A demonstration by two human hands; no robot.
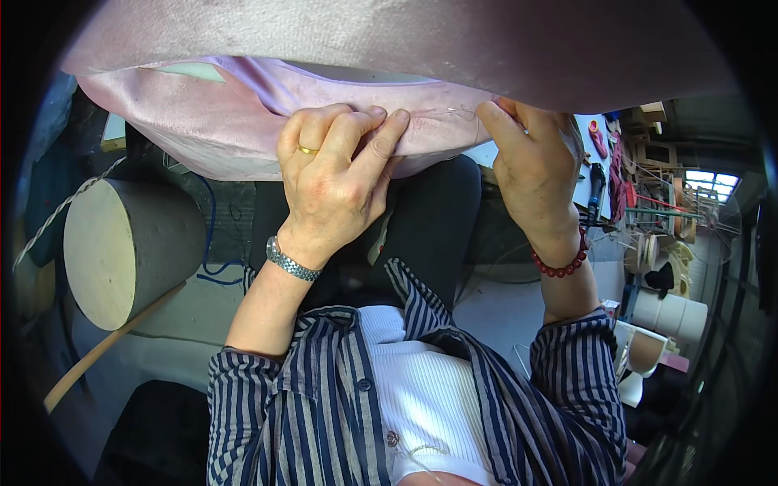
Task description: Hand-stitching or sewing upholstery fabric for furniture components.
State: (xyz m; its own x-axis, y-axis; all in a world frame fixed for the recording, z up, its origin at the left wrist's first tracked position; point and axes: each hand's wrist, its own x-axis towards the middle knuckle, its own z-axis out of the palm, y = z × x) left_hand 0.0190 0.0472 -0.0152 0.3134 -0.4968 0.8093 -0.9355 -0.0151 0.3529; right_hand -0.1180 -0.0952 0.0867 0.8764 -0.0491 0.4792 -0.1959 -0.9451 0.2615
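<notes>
Pale pink, velvety fabric (pixel 194 125) stretches across a large padded form in front of me. A fold of it is pinched between the thumb and fingers of my left hand (pixel 340 162), which wears a ring and a wristwatch. To the right, my right hand (pixel 535 154) is closed against the same fabric, fingertips pressed together. What it grips is hidden by the fingers. A fine thread (pixel 454 111) shows on the fabric between both hands. Above my left hand a loose lilac flap (pixel 267 85) stands up from a gap, with pale padding (pixel 194 71) visible inside.
A large upholstered pink panel (pixel 365 36) overhangs my hands. At left lie a grey cylinder (pixel 134 251), a wooden rod (pixel 113 344) and a twisted cord (pixel 69 206). On the right, a white surface (pixel 583 182) holds a dark-handled tool (pixel 596 190); wooden frames (pixel 656 154) stand beyond.
</notes>
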